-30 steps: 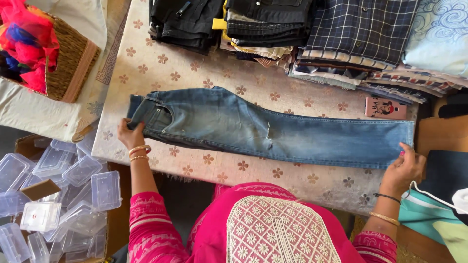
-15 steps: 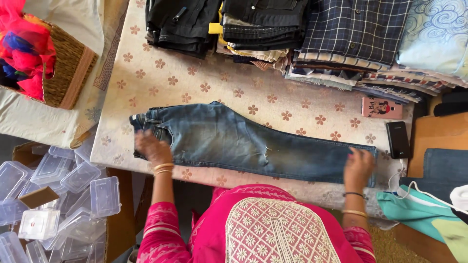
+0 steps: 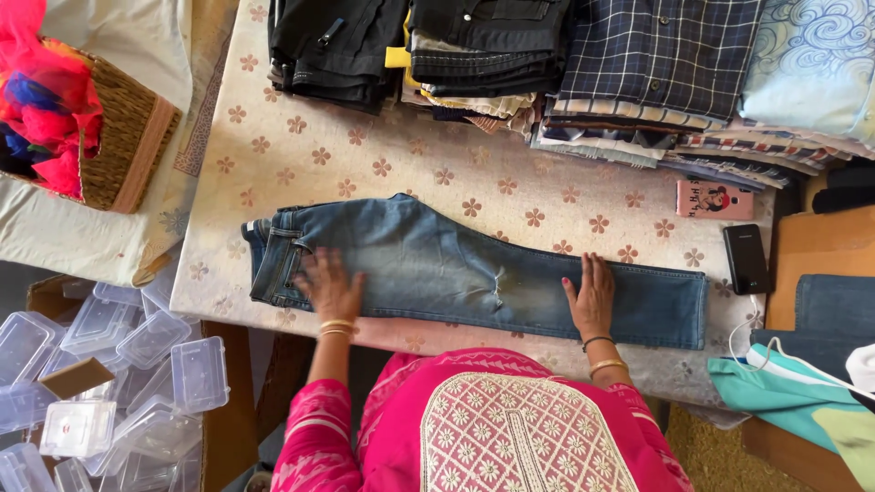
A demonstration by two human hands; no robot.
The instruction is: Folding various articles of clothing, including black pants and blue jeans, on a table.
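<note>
A pair of blue jeans (image 3: 428, 264) lies folded lengthwise on the table, waistband to the left and leg ends to the right. My left hand (image 3: 330, 287) rests flat on the hip area near the waistband. My right hand (image 3: 591, 296) presses flat on the lower leg, fingers spread. Both wrists wear bangles. Neither hand grips the cloth.
The table wears a cream floral cloth (image 3: 301, 146). Stacks of folded clothes (image 3: 510, 55) line the far edge. A pink phone (image 3: 715, 199) and a black one (image 3: 746, 258) lie at the right. A wicker basket (image 3: 123, 137) sits left, clear plastic boxes (image 3: 109, 364) below.
Both hands slid inward along the jeans, from the waistband and hem ends toward the middle, and now lie flat on the denim. The jeans look smoother and straighter.
</note>
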